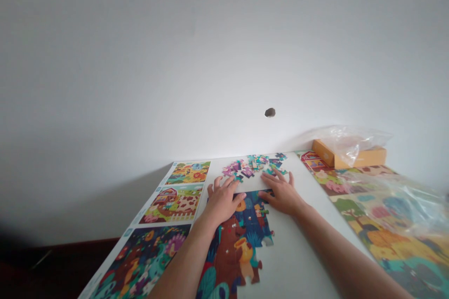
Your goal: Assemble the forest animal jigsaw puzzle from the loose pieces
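A partly joined jigsaw (242, 247) with a brown bear and dark blue forest lies on the white table (301, 252). My left hand (221, 198) rests palm down on its top edge, fingers spread, holding nothing that I can see. My right hand (282, 191) lies flat beside it at the puzzle's upper right corner, fingers stretched toward a heap of loose pieces (254, 166) in purple, teal and blue near the table's far edge. Both forearms reach in from the bottom.
A reference sheet (175, 203) with three printed pictures lies along the table's left edge. Finished colourful puzzles (379, 215) cover the right side, partly under clear plastic. An orange box (351, 155) with a plastic bag stands at the back right. A white wall rises behind.
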A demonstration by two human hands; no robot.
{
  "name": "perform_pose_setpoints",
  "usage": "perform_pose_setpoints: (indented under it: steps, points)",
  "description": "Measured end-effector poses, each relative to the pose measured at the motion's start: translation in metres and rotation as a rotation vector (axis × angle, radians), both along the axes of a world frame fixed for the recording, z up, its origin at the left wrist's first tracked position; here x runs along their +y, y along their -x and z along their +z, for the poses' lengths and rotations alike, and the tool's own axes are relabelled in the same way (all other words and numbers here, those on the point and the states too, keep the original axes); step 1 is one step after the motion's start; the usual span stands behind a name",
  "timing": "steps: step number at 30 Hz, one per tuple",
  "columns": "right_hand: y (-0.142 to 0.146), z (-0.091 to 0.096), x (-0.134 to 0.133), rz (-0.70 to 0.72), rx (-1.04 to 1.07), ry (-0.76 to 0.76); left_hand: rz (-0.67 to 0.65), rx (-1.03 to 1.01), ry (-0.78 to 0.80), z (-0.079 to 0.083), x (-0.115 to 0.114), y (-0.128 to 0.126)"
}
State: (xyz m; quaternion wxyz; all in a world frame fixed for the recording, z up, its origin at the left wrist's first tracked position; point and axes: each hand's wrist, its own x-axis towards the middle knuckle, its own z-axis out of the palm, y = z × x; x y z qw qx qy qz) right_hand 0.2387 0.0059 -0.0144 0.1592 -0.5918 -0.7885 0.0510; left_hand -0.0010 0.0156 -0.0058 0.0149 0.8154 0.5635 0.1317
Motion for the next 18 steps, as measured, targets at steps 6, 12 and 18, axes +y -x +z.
perform_pose_setpoints:
  steps: [6, 12, 18]
  points:
    - [-0.003, -0.002, 0.004, -0.069, 0.040, -0.003, 0.033, 0.034, -0.009, -0.007, 0.002, 0.002]
    - [-0.009, -0.004, 0.011, -0.198, 0.140, -0.033, 0.013, 0.056, -0.021, -0.010, 0.003, 0.002]
    - [0.001, 0.005, 0.016, -0.257, 0.138, -0.051, 0.017, 0.048, -0.010, -0.008, 0.002, 0.001]
